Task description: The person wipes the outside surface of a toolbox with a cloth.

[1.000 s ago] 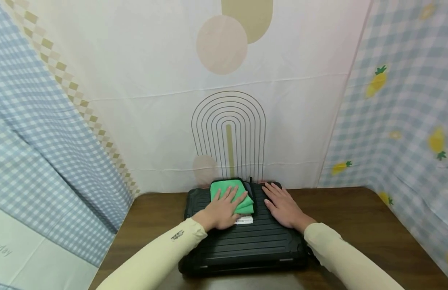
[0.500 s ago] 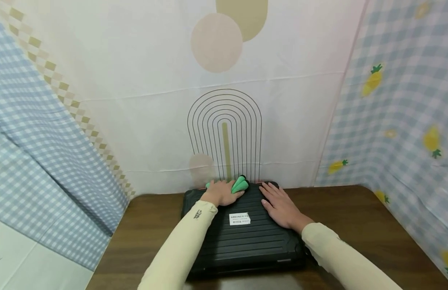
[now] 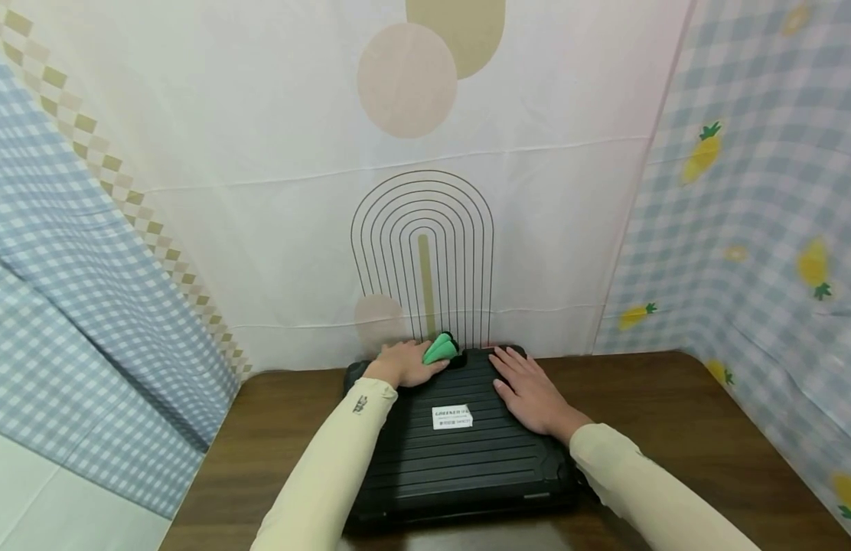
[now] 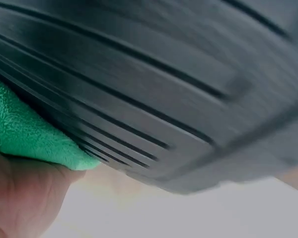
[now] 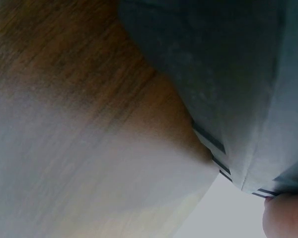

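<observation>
A black ribbed hard case [image 3: 467, 459] with a white label [image 3: 452, 417] lies flat on the table. My left hand [image 3: 403, 363] presses a green cloth [image 3: 441, 349] on the far left part of its lid. Part of the cloth bulges up beside the thumb, and its dark edge shows. Up close in the left wrist view, the cloth [image 4: 35, 136] lies under the hand [image 4: 27, 196] against the ridges; the fingertips are hidden. With fingers extended, my right hand [image 3: 533, 394] rests on the right side of the lid.
The brown wooden table [image 3: 663, 428] extends on both sides of the case. Behind it hangs a white patterned curtain [image 3: 536, 229]. Blue checked cloth stands at the left [image 3: 74, 252], and a pineapple-print curtain [image 3: 749, 199] at the right.
My left hand has slid the green cloth from the lid's middle to its far left, uncovering the label. The cloth has bunched up. My right hand stays in place on the lid.
</observation>
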